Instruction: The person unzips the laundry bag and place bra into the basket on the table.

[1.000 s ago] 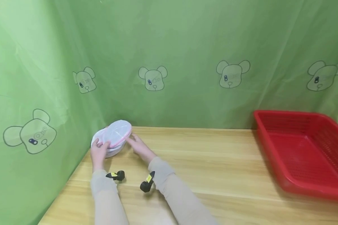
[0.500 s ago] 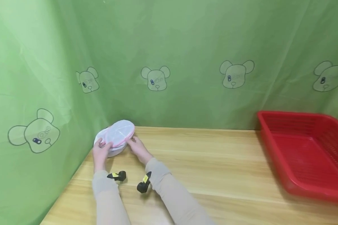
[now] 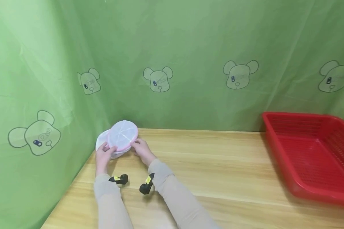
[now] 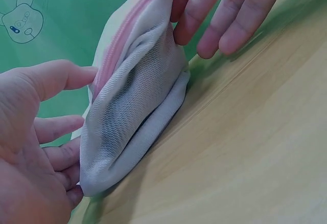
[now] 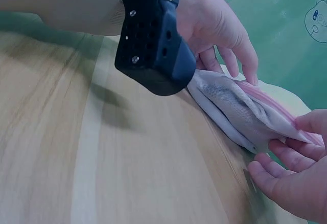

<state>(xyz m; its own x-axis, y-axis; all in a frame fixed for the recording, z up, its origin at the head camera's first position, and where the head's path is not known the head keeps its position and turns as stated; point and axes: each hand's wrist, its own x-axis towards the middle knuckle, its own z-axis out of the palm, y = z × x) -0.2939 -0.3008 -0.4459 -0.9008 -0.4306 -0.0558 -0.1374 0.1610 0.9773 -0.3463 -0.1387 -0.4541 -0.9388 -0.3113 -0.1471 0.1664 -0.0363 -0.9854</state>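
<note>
A round white mesh laundry bag [image 3: 122, 135] with a pink zipper edge is at the table's far left corner. Its round top tilts up toward the head camera, and a second white round part [image 3: 101, 139] shows behind it on the left. My left hand [image 3: 103, 156] holds the bag's near left edge, with the thumb on the pink zipper [image 4: 116, 47] and the fingers against the mesh side [image 4: 138, 91]. On the right edge my right hand [image 3: 142, 151] pinches the rim between thumb and index finger, the other fingers extended below. Folds gather in the mesh side between both hands.
A large red plastic basket [image 3: 293, 178] stands at the right on the wooden table [image 3: 218, 165]. Green curtain [image 3: 195, 105] with bear drawings closes off the back and left. Each wrist carries a black camera [image 3: 145, 188].
The bag's round top has swung up and slightly right, facing the head camera more. Both hands stay at its edges, and the right hand has shifted slightly. The view has turned a little left.
</note>
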